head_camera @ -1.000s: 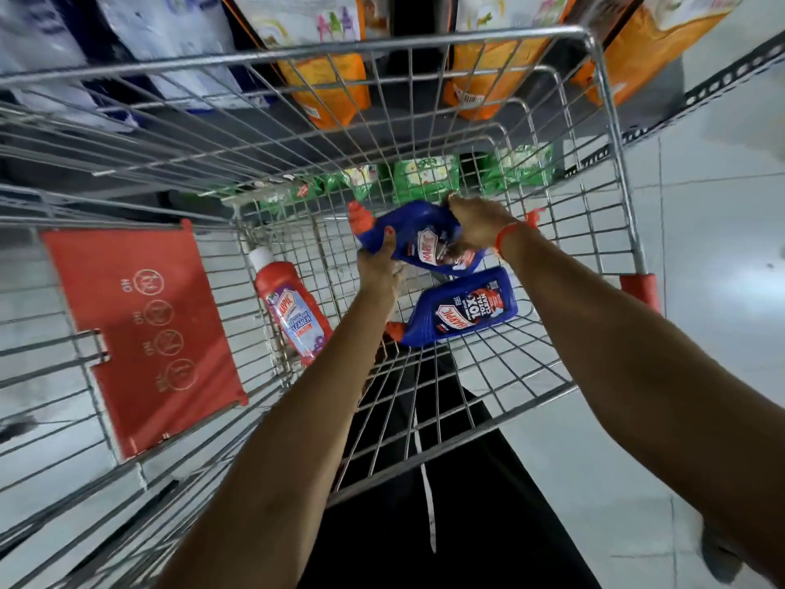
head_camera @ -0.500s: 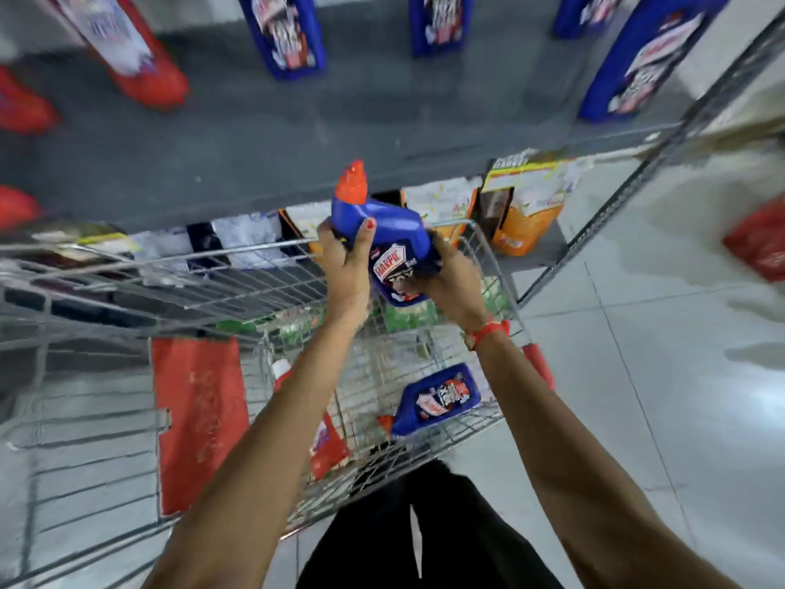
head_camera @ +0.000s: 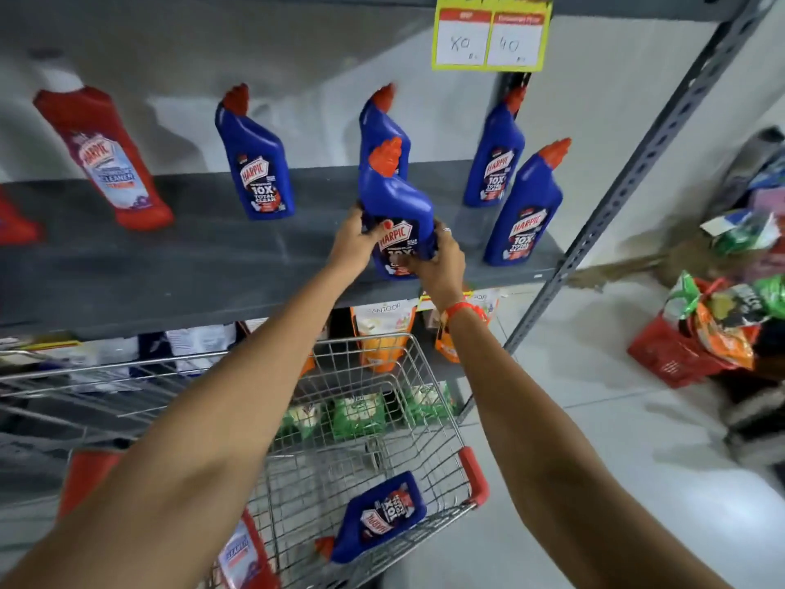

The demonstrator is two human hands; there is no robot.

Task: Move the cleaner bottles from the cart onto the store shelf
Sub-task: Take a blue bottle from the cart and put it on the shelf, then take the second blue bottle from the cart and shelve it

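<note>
I hold a blue cleaner bottle (head_camera: pixel 397 206) with an orange cap upright at the front of the grey shelf (head_camera: pixel 191 257). My left hand (head_camera: pixel 352 244) grips its left side and my right hand (head_camera: pixel 439 261) grips its lower right. Several blue bottles stand on the shelf, among them one at the left (head_camera: pixel 257 163) and one at the right (head_camera: pixel 524 214). A red cleaner bottle (head_camera: pixel 106 159) stands at the shelf's far left. In the wire cart (head_camera: pixel 424 401) below, a blue bottle (head_camera: pixel 378 520) lies on its side and a red bottle (head_camera: pixel 244 554) is partly hidden by my left arm.
A yellow price tag (head_camera: pixel 490 34) hangs from the shelf above. A slotted steel upright (head_camera: pixel 628 172) bounds the shelf at the right. Pouches (head_camera: pixel 382 333) fill the lower shelf behind the cart. A red basket (head_camera: pixel 675 354) heaped with packets sits on the floor at the right.
Both hands lifted the blue bottle out of the cart and up to the shelf front. My view tilted up from the cart to the shelf.
</note>
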